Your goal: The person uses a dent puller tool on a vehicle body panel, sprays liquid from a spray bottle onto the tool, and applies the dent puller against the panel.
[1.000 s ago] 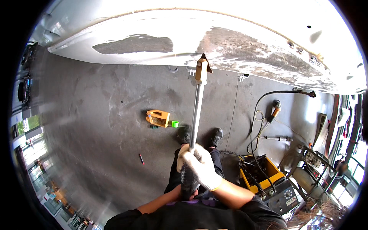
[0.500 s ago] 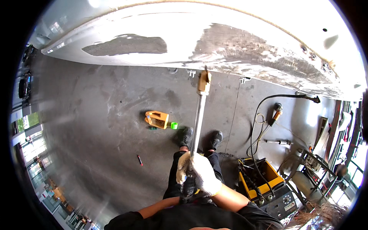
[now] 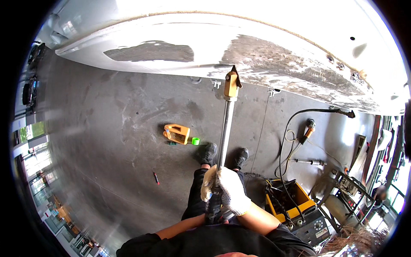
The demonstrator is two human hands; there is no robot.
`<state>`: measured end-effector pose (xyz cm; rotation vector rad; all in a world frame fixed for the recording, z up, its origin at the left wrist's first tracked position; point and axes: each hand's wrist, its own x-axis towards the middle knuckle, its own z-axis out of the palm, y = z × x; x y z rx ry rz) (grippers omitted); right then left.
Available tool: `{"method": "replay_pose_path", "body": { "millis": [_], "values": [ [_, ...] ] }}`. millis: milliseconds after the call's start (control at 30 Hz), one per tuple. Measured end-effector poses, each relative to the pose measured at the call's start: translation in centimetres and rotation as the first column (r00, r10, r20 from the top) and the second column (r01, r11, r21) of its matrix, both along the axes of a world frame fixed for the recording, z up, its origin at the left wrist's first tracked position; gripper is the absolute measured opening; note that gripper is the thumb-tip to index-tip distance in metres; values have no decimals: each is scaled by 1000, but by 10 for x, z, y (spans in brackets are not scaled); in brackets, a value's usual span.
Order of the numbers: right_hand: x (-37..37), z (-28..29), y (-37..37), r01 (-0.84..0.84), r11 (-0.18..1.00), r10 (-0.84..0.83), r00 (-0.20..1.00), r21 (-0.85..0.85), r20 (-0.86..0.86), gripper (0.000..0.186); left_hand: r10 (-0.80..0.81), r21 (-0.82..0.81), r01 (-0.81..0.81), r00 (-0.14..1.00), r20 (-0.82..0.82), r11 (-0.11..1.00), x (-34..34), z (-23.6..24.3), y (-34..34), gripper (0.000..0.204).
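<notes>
My left hand (image 3: 209,184), in a white knitted glove, is wrapped around the lower part of a dent puller. Beside it my right hand (image 3: 233,191), gloved with dotted grip, closes on the same place. The dent puller (image 3: 225,132) has a long silvery rod, a dark handle partly hidden by my hands, and a brass-coloured head with a dark pointed tip. That tip overlaps the lower edge of a white vehicle body panel (image 3: 205,45); whether it touches, I cannot tell. Grey sanded patches show on the panel, the larger one right of the tip.
On the grey floor (image 3: 107,141) lie a cut-open orange jug (image 3: 177,133), a green cap (image 3: 195,141) and a red-tipped marker (image 3: 156,178). To the right are an orange-and-black power tool (image 3: 308,131), a black cable (image 3: 283,141), another metal rod tool (image 3: 310,162) and a yellow-black machine (image 3: 299,210).
The dent puller's head has shifted slightly right and up toward the panel and turned a little. Both hands keep their grip. The view has moved slightly.
</notes>
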<state>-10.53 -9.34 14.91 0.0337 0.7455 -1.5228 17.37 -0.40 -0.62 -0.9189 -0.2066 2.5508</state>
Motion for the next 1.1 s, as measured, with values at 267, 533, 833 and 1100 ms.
{"method": "replay_pose_path", "body": {
  "millis": [267,533,833,1100],
  "values": [
    [4,0,-2,16,996,-4,991,86,-134,52,-6,16,6,1000,-8,1000,-3,-1,4,35],
    [0,2,1,-46,998,48,997,35,-68,40,-4,28,4,1000,-15,1000,-6,-2,5,35],
    [-1,13,-8,19,998,-14,996,55,-83,55,-2,36,2,1000,-24,999,-5,-2,5,34],
    [-2,10,-10,6,1000,-4,997,17,-77,56,-2,46,3,999,-35,999,-4,-2,5,34]
  ]
}}
